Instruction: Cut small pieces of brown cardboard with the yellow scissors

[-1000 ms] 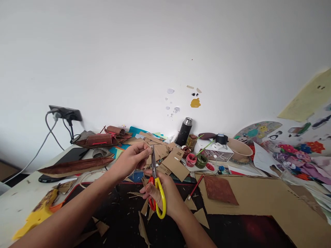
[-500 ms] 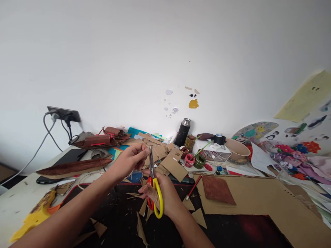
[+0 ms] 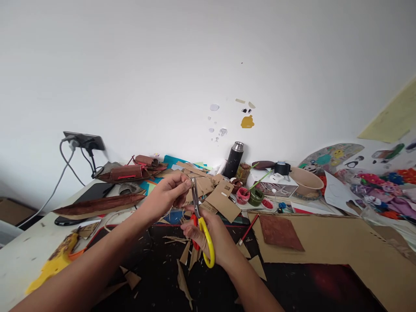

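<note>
Scissors: held in the air over the near edge of the cardboard pile, about mid-view, tilted slightly left at the top.
Blades: silver-grey metal, slim, pointing up and away from the person; look slightly parted toward the tips.
Handles: two-tone, smooth; yellow loop shows almost whole, red loop partly hidden by fingers.
Right hand: grip closed around the scissors handles, thumb on the near side.
Left hand: thumb and forefinger pinched together just beside the blade tips; anything between them too small to tell. Contact with blades: can't tell.
Below hands: dark mat on the white bench, scattered with cardboard scraps and crumbs.
Behind hands: cardboard pile, black flask, red paint pot, green paint pot.
Right side: brown-painted square lying on a big cardboard sheet.
Left side: brown boat-like model.
</note>
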`<act>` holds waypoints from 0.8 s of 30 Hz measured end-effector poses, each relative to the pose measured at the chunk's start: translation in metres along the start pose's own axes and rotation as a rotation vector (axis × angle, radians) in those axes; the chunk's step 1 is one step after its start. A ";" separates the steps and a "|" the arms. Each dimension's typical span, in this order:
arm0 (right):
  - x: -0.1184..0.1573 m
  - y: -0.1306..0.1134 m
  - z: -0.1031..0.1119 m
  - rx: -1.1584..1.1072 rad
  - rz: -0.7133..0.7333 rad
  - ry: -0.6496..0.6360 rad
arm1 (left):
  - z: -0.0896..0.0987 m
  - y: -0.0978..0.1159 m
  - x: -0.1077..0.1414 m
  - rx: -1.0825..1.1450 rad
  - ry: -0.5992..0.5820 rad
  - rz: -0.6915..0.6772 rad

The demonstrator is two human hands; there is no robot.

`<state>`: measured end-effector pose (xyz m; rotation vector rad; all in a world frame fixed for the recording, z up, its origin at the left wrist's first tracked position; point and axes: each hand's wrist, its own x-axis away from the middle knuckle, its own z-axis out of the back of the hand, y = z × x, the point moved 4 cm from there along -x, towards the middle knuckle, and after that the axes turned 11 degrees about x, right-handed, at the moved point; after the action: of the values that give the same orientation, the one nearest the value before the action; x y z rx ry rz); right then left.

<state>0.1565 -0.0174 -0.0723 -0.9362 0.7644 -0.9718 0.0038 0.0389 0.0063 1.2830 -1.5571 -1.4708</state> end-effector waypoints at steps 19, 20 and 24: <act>0.000 -0.015 0.007 0.180 -0.058 0.135 | -0.001 -0.006 0.000 -0.018 -0.006 -0.007; 0.000 -0.016 0.008 0.188 -0.055 0.143 | -0.001 -0.006 0.000 -0.021 -0.010 0.000; 0.000 -0.018 0.007 0.193 -0.062 0.143 | 0.000 -0.006 0.000 -0.012 -0.014 0.020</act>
<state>0.1570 -0.0201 -0.0535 -0.7317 0.7497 -1.1556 0.0051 0.0396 0.0002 1.2490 -1.5639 -1.4774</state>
